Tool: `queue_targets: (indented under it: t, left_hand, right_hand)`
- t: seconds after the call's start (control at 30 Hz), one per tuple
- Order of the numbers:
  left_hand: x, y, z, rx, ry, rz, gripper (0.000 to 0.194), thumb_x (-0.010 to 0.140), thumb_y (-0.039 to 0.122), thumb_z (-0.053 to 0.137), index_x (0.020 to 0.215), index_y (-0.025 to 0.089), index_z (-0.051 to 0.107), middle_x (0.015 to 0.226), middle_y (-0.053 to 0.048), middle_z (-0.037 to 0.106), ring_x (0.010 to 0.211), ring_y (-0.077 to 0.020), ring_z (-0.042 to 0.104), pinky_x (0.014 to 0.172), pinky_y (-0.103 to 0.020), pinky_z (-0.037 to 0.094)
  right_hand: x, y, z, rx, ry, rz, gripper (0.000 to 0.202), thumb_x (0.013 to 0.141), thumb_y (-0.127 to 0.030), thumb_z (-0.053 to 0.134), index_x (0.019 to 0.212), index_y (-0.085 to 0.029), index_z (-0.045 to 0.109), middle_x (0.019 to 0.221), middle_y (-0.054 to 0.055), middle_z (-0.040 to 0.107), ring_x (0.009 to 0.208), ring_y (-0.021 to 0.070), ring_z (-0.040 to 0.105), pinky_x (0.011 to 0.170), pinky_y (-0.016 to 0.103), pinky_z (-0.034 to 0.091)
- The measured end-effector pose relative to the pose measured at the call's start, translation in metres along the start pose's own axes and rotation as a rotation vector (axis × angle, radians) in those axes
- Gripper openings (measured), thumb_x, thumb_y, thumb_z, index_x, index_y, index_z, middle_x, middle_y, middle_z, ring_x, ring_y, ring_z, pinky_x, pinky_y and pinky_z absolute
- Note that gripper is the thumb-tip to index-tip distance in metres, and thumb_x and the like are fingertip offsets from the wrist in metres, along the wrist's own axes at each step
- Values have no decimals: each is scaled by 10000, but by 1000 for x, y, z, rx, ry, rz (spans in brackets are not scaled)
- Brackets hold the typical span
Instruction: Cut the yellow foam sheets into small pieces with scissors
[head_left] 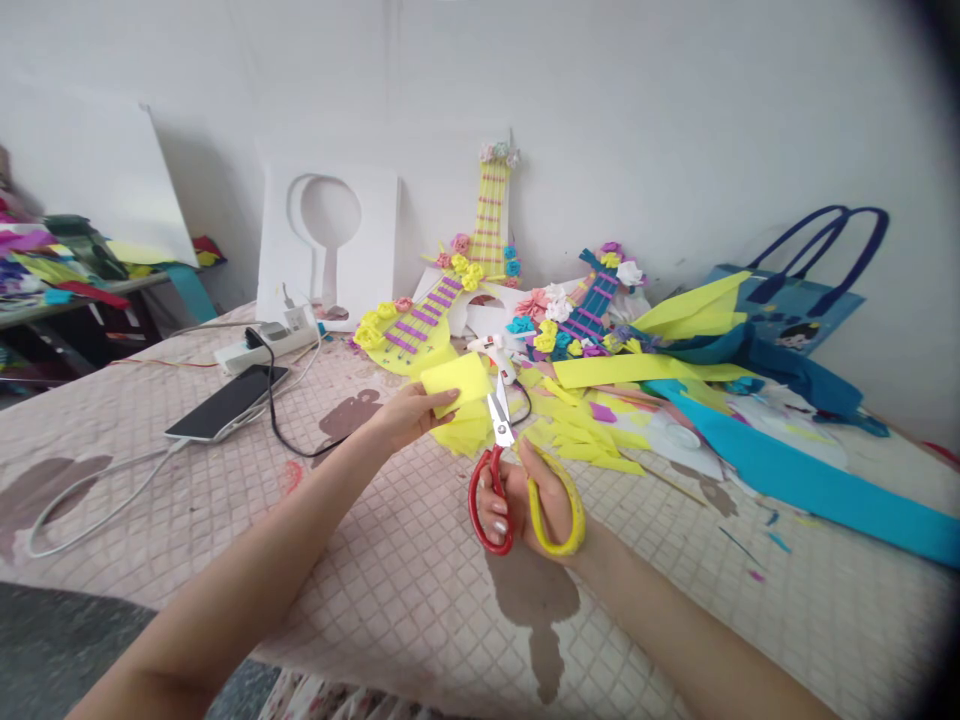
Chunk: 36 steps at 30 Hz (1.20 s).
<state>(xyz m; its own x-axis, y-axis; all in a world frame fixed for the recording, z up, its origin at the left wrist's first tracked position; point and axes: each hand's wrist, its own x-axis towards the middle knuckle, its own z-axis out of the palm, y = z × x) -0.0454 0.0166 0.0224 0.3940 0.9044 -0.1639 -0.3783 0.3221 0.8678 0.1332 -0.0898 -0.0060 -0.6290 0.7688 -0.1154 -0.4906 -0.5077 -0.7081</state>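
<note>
Between the thumb and fingers of my left hand is a folded piece of yellow crepe paper. My right hand has its fingers through the red and yellow handles of a pair of scissors. The blades point up and away from me, slightly parted, just right of the yellow paper. Behind them lies a white glue gun, partly hidden by the paper and blades. Cut yellow strips are scattered to the right of the scissors.
Guitar-shaped paper crafts with paper flowers stand by the wall. Blue crepe paper stretches across the right side, before a blue bag. At left lie a phone, a power strip and cables. A white cut-out board leans behind.
</note>
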Motion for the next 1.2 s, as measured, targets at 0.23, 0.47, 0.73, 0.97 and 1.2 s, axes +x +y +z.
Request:
queue_targets:
  t: [0.23,0.47,0.73,0.97,1.2]
  left_hand:
    - [4,0,-8,15,-46,3,157,704,88,677,854,128,655,920,-42,668,727,-78,614,621,-155,517]
    - [3,3,-7,21,-50,-30,168,710,78,668,870,126,653,905,-38,666,703,-71,612,611,-151,516]
    - [2,3,-8,37,-68,-34,184,713,95,671,892,127,646,919,-55,670,731,-81,622,629,-148,515]
    - [3,3,-9,34,-67,-25,179,703,90,677,877,125,652,924,-66,674,726,-84,622,628,-152,512]
    - [5,4,-13,43,-76,-14,195,684,90,696,871,125,652,905,-52,675,694,-72,616,618,-147,512]
  right_hand:
    - [-4,-3,6,43,-14,21,581,813,-681,276,719,-158,512,505,-45,382,415,92,380,442,231,309]
    - [-4,-3,8,26,-14,31,576,818,-677,267,736,-160,508,517,-46,386,407,92,378,435,237,330]
    - [-4,-2,9,7,25,17,566,801,-689,295,713,-166,495,491,-54,373,394,86,359,417,221,310]
    - [-4,0,7,3,50,8,562,802,-687,309,677,-170,491,464,-64,347,366,74,339,393,199,297]
    - [-3,2,5,20,59,1,560,805,-684,316,674,-172,501,424,-84,324,317,53,268,341,179,285]
